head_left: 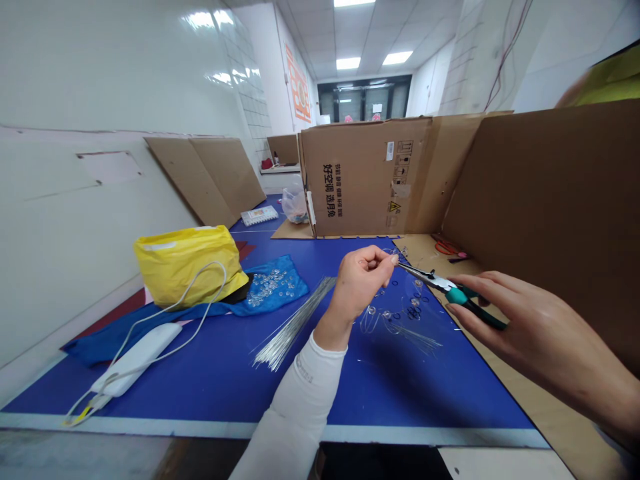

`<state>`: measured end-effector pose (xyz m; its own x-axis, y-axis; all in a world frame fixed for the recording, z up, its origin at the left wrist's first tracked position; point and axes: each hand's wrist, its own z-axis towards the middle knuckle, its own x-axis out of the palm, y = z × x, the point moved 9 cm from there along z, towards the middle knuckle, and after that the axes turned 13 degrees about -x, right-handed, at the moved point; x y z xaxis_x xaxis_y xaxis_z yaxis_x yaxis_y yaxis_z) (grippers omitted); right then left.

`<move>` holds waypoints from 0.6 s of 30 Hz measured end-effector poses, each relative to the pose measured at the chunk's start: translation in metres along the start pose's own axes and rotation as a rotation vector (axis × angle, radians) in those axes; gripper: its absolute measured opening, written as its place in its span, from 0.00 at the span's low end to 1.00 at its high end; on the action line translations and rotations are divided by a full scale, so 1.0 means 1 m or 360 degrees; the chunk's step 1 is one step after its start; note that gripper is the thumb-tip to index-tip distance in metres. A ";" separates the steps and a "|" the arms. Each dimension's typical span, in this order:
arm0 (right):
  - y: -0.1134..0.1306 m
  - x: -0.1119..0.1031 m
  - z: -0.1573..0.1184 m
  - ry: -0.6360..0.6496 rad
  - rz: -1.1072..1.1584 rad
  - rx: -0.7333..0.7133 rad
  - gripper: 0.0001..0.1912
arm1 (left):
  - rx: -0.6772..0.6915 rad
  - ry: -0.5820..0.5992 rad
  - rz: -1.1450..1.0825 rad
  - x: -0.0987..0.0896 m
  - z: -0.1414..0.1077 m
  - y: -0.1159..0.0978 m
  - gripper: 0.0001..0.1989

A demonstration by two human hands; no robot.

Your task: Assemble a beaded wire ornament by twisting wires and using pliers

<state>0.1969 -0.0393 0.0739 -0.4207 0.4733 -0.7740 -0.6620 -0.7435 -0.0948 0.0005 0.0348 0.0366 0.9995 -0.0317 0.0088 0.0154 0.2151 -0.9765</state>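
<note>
Left fingers (383,260) pinch thin wire (397,259), seemingly, at pliers (430,279) tip.

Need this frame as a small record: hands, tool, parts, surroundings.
left hand: pinched at the plier tips; anything held is too small to tell
right hand: grips teal-handled needle-nose pliers
loose parts: thin wires and clear beads under the hands, on the blue table top
stock: bundle of straight silver wires; clear beads on a blue cloth
nearby: yellow plastic bag, white oblong device with cable, cardboard panels
</note>
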 end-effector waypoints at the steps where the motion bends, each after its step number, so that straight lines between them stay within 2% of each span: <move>1: 0.000 0.000 0.000 -0.0001 -0.0012 -0.0008 0.21 | 0.0004 0.0002 0.0006 0.000 0.000 0.000 0.16; 12: 0.002 0.001 0.000 0.0008 -0.0080 -0.0059 0.19 | 0.0048 0.0008 0.0021 0.000 -0.001 -0.003 0.17; 18: -0.009 0.005 -0.002 0.0074 0.0153 -0.0006 0.22 | 0.0084 0.0051 0.0003 0.001 -0.001 -0.006 0.16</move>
<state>0.2019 -0.0316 0.0698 -0.4529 0.3776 -0.8077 -0.6177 -0.7861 -0.0211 0.0018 0.0325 0.0425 0.9981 -0.0622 -0.0007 0.0159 0.2665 -0.9637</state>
